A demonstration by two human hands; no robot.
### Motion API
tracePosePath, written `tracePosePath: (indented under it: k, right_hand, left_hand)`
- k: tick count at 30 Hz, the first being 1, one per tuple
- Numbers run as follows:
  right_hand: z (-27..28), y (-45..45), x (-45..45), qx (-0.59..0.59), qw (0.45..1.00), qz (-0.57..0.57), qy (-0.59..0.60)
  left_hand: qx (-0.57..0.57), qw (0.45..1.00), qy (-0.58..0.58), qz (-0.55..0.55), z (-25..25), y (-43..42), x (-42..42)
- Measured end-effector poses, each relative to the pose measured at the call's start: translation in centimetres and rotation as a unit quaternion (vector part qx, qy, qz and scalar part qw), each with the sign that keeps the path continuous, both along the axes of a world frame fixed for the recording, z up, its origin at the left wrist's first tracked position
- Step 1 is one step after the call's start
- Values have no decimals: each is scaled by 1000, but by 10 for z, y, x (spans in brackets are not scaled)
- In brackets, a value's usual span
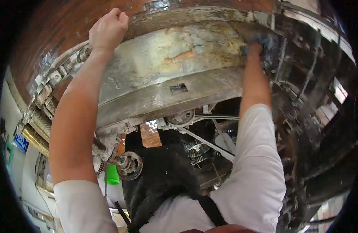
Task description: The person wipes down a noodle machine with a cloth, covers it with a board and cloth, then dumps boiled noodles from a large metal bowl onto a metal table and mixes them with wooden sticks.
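My left hand point(109, 29) is closed, its fingers curled, at the upper left against a large reddish-brown curved surface point(66, 27). Whatever lies inside those fingers is hidden. Stretched to the upper right, my right hand point(257, 47) is in shadow and blurred. A soft blue-grey, cloth-like bundle point(269, 42) shows around it, and the fingers are mostly hidden. Between my arms runs a wide metal trough point(148, 58), wet and stained yellowish, with an orange-brown streak point(181, 57) on it. Its near lip point(163, 95) has a small rectangular hole point(178, 88).
Below the trough are a pulley point(181, 116) with belts point(210, 143) and a round handwheel point(131, 166). Brass-coloured coiled parts point(38, 138) stand at the left. A dark metal frame point(303, 77) fills the right side. A green container point(113, 175) is low at the left.
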State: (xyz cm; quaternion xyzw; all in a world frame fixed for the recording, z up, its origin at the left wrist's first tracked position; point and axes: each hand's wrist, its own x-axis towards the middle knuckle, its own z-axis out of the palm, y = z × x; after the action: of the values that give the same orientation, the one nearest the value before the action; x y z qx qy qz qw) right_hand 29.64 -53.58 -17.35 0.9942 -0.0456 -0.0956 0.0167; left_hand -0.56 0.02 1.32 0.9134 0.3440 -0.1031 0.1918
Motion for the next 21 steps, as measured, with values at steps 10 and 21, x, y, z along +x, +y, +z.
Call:
tracePosePath:
  k: [10, 21]
  right_hand:
    - [-2, 89, -67, -71, 954, 289, -32]
    - [63, 312, -313, 199, 947, 253, -12]
  left_hand:
    - [6, 1000, -11, 3, -6, 0, 2]
    - [0, 1000, 0, 1, -2, 2, 0]
